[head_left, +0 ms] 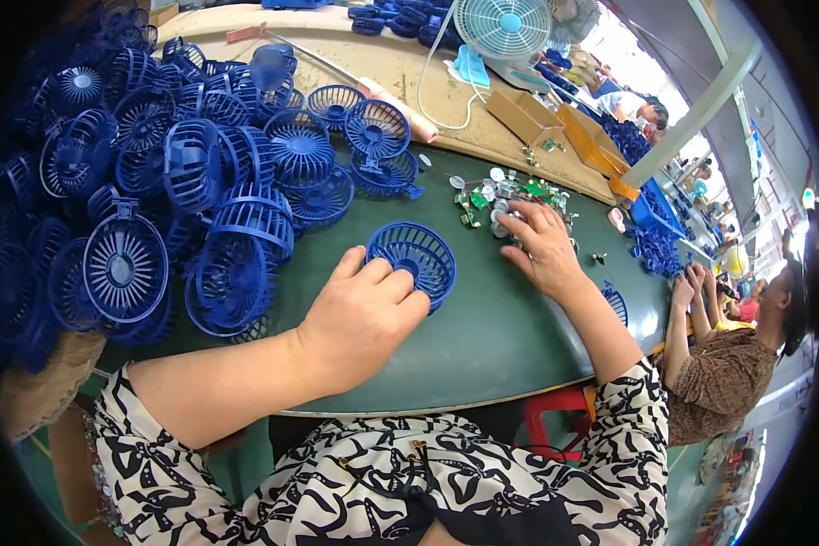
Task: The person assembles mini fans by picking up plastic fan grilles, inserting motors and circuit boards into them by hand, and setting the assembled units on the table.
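Observation:
My left hand (364,314) is closed on the near-left rim of a round blue fan guard (414,259), a slotted plastic cage that lies open side up on the green table. Part of its rim is hidden behind my fingers. Off to the right, my right hand (546,247) reaches over a pile of small silver discs and green circuit boards (491,196). Its thumb and fingers are apart at the near edge of this pile, close to a few silver discs. Whether the fingertips touch one is too small to tell.
A big heap of blue fan guards (118,264) covers the left. Another blue guard (615,303) lies past my right forearm. At the back are a desk fan (505,25), a pink-wrapped rod (396,107) and cardboard boxes (524,116). A co-worker (723,364) sits at the right.

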Demonstrator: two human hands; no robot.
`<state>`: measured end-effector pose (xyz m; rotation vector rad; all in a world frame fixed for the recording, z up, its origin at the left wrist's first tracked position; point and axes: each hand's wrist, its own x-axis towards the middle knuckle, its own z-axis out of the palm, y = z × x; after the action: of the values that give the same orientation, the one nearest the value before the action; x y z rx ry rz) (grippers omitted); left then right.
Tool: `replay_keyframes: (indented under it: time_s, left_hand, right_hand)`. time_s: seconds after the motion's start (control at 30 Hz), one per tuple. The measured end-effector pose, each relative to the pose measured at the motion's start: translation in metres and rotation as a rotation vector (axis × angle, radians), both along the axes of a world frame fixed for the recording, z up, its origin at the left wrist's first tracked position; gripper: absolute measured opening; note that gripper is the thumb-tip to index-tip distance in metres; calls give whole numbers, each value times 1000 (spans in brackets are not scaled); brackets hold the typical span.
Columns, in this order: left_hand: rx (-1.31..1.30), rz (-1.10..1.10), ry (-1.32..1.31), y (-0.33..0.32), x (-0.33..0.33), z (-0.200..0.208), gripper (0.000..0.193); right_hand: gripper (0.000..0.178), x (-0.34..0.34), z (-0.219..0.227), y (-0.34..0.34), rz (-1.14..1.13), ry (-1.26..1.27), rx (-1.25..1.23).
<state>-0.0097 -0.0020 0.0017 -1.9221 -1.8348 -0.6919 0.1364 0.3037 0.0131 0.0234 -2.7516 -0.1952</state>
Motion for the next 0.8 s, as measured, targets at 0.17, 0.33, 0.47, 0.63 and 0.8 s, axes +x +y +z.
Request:
replay_keyframes:
  time_s: [0.17, 0.33, 0.47, 0.63, 0.8]
  left_hand:
    - [-24, -25, 130, 0, 0, -4, 9]
    - [-9, 76, 101, 4, -8, -5, 7]
    - [-10, 95, 90, 3, -10, -5, 9]
    - [39, 88, 82, 5, -13, 0, 9]
    - [-23, 86, 93, 5, -12, -3, 10]
  right_hand:
    - [38, -63, -2, -20, 15, 224, -25]
    - [38, -128, -19, -18, -103, 186, -107]
    - [31, -163, -23, -28, -155, 83, -78]
    - [24, -168, -8, -18, -82, 113, -118]
    - [27, -115, 55, -46, -43, 439, -570]
